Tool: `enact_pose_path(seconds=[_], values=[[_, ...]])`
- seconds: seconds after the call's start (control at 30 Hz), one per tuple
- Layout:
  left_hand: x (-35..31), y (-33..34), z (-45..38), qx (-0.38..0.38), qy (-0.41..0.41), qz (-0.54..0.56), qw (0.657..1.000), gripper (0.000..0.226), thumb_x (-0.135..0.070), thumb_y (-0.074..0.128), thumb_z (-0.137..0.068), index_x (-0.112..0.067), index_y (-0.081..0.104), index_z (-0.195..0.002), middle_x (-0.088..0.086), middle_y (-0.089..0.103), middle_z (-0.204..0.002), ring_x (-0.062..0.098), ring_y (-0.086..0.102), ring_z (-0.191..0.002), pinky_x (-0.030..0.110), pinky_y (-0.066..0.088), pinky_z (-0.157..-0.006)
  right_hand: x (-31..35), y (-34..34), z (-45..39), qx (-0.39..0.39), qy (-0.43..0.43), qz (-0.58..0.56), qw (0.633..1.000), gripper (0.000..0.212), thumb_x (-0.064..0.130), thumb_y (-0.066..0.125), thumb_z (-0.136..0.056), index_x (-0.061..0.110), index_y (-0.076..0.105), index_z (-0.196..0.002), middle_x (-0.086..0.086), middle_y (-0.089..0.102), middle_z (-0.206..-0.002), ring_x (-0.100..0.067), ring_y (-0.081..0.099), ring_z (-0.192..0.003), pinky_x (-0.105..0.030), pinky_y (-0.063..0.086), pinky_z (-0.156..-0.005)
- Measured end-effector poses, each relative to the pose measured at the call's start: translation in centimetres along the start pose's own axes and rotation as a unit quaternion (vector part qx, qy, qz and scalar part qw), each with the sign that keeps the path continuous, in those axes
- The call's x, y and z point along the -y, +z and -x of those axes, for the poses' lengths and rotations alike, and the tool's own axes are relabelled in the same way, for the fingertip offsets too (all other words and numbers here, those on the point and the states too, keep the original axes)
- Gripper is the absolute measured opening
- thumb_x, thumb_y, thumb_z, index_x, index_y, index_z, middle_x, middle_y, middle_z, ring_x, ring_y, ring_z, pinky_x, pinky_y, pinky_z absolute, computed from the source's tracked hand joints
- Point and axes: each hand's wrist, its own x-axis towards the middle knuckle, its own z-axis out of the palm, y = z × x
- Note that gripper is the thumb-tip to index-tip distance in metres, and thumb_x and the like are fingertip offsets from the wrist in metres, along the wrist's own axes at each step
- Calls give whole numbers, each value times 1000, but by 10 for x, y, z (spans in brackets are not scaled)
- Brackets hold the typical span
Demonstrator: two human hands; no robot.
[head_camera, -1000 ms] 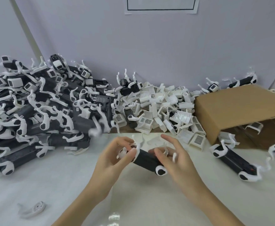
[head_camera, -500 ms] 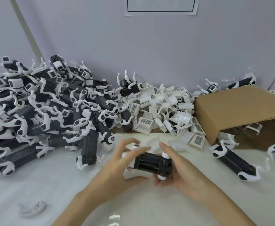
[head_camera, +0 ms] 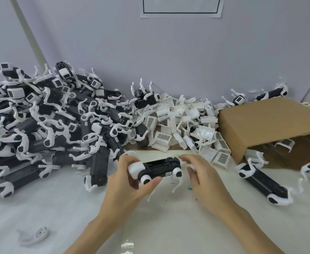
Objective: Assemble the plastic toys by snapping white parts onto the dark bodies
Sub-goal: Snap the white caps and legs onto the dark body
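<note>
I hold a dark toy body (head_camera: 157, 166) with white ends and white legs level above the white table top (head_camera: 168, 226), at centre. My left hand (head_camera: 124, 182) grips its left white end, thumb below and fingers over the top. My right hand (head_camera: 203, 176) is at the body's right end, its curled fingers around a white leg piece (head_camera: 185, 162) there; how firmly it grips is unclear. A heap of loose white parts (head_camera: 183, 121) lies behind the toy against the wall.
A big pile of dark toys with white legs (head_camera: 40, 125) fills the left side. A tipped cardboard box (head_camera: 268, 121) lies at the right, and another toy (head_camera: 262, 182) rests in front of it. One loose white leg (head_camera: 34, 235) lies near the bottom left.
The toy has been turned level and raised a little. My left hand shifted onto its left white end. My right hand loosened from the right end, and a toy dropped onto the left pile's edge.
</note>
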Motion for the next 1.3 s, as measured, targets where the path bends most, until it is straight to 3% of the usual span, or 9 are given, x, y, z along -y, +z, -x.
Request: enact_pose_path(seconds=[0.13,0.33,0.57,0.63,0.73,0.83,1.1,1.17,1.3], values=[[3,1,0,15,-3,-32,999,58,-73,78,-65,-43,46,-102,-16,68,-81,9,58,-61,20,48,-56,-4,11,-7,67,-64,180,979,41,3,58,-98,26,64,-131,14,56,-142,-10,48,-136,-28,28,-108],[7,0,0,57,-18,-26,998,50,-68,73,-72,-46,41,-103,-2,73,-72,23,68,-64,46,58,-65,-12,6,-7,24,-31,155,987,7,19,76,-93,19,69,-94,0,50,-148,-21,42,-143,-30,25,-107],[12,0,1,86,-3,-32,996,47,-51,83,-84,-47,41,-105,-2,74,-71,13,65,-52,20,48,-51,-4,-12,-3,-47,125,-146,980,30,31,74,-95,36,61,-122,3,64,-110,-8,64,-96,-24,50,-88],[14,1,1,94,6,-46,995,48,-42,85,-87,-45,41,-107,-2,74,-75,10,64,-51,16,45,-51,2,-20,-7,-43,210,-388,896,26,30,66,-101,27,67,-127,-14,72,-116,-20,74,-98,-33,56,-93],[13,3,2,93,8,-62,994,50,-47,84,-84,-47,40,-108,-3,75,-76,8,61,-49,14,42,-50,9,-32,-9,-5,288,-683,671,39,23,64,-100,-2,65,-129,-33,69,-124,-40,73,-111,-41,62,-92],[11,1,2,101,9,-67,993,50,-61,78,-79,-48,40,-109,-3,74,-73,10,60,-50,16,43,-51,14,-36,-9,30,289,-734,613,40,21,60,-104,-6,59,-134,-35,66,-128,-45,68,-119,-44,59,-96],[14,1,2,118,21,-88,989,50,-51,82,-85,-45,41,-113,-2,73,-75,18,61,-54,12,46,-62,11,-38,-10,31,274,-735,619,46,17,70,-96,0,61,-137,-29,67,-127,-50,67,-118,-45,61,-93],[15,0,2,125,19,-92,988,51,-54,80,-84,-46,40,-115,-2,73,-72,19,64,-56,3,39,-69,11,-38,-10,30,247,-722,646,40,17,64,-99,12,66,-138,-24,65,-115,-49,66,-121,-44,60,-96],[10,1,5,152,-2,-46,987,60,-67,77,-74,-49,43,-120,-6,71,-88,26,66,-68,35,55,-72,19,-34,-7,-3,137,-644,753,31,20,66,-101,18,64,-133,-13,72,-117,-39,66,-124,-44,55,-104]])
